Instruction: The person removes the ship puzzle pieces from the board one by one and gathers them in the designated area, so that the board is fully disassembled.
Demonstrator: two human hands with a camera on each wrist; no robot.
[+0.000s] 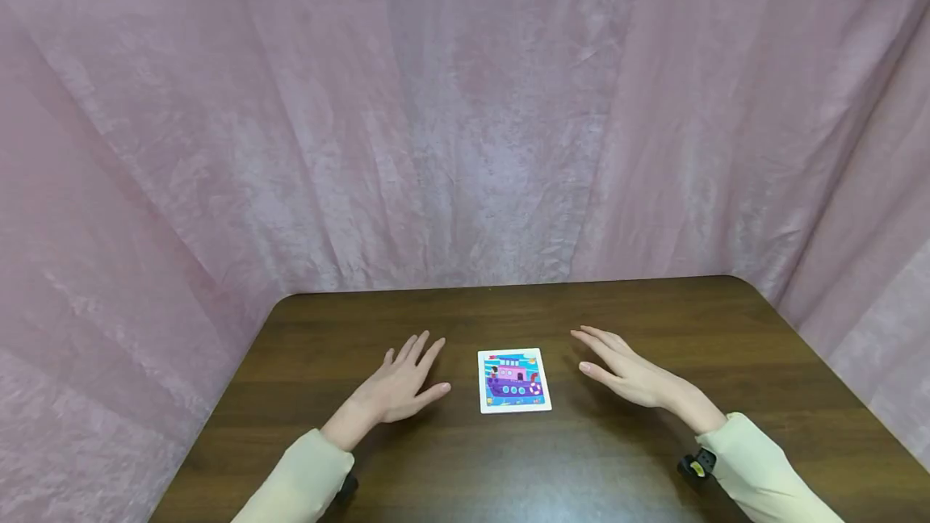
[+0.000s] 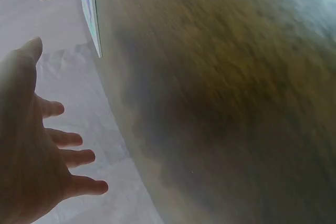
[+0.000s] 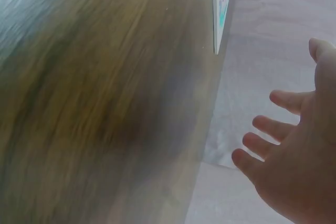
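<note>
A square white-bordered picture puzzle or card (image 1: 514, 381) lies flat on the brown wooden table (image 1: 523, 458), showing a purple and pink boat on blue; which of the two it is I cannot tell. To its left my left hand (image 1: 395, 387) hovers over the wood, fingers spread, holding nothing. My right hand (image 1: 635, 374) is on the other side, also empty, its fingers extended toward the picture. Both wrist views show a gap between each hand, left (image 2: 37, 150) and right (image 3: 294, 145), and the tabletop. Neither hand touches the picture.
Pink velvety curtain (image 1: 494, 119) hangs behind the table and along both sides. The table's far edge has rounded corners. A dark band with a small device (image 1: 697, 466) sits at the right wrist, below a pale sleeve (image 1: 763, 466).
</note>
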